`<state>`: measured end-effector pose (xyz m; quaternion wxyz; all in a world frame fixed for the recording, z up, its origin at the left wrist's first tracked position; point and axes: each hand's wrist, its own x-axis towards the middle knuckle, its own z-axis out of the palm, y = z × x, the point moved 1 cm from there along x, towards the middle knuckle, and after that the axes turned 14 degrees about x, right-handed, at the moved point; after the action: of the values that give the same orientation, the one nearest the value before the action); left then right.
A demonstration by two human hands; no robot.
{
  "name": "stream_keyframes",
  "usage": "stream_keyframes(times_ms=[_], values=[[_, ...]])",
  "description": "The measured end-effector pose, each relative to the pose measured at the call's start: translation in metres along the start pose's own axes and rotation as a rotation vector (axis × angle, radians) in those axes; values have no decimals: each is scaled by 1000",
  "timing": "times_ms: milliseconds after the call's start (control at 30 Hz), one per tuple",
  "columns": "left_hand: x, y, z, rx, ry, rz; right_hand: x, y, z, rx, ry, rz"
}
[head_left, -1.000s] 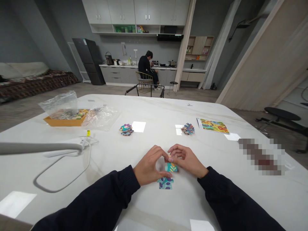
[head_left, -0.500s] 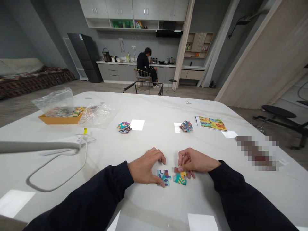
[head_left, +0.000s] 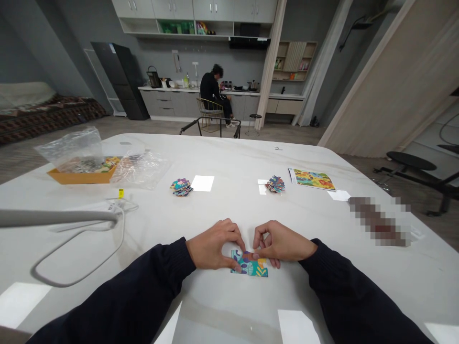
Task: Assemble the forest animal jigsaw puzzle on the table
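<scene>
Two jigsaw puzzle pieces lie edge to edge on the white table in front of me. The left puzzle piece [head_left: 245,269] is teal and purple, and my left hand [head_left: 218,244] holds it between thumb at the lower left and index finger at the top. On the right puzzle piece [head_left: 261,272], teal with yellow leaves and a brown top, my right hand [head_left: 281,242] presses with thumb and bent fingers at its upper edge. The pieces touch; whether their tabs are fully locked I cannot tell. Fingers cover parts of both.
Beyond my hands stand a left stack of puzzle pieces [head_left: 181,187] and a right stack [head_left: 275,184]. A picture sheet [head_left: 312,179] lies at the right. An orange box [head_left: 81,177] with plastic bags and a white cable [head_left: 77,281] are at the left. A person [head_left: 212,90] sits far back.
The gap between the two puzzle pieces has closed. My right hand has moved left with its piece, and my left hand's index finger has come down onto the left piece.
</scene>
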<state>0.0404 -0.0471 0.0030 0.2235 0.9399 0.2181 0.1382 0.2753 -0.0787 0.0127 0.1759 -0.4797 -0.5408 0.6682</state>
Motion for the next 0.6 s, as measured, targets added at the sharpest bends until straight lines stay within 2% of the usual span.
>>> stream_keyframes(times_ms=[600], values=[[-1,2,0,15,5,25,2,0,-2,26,-7,-16]])
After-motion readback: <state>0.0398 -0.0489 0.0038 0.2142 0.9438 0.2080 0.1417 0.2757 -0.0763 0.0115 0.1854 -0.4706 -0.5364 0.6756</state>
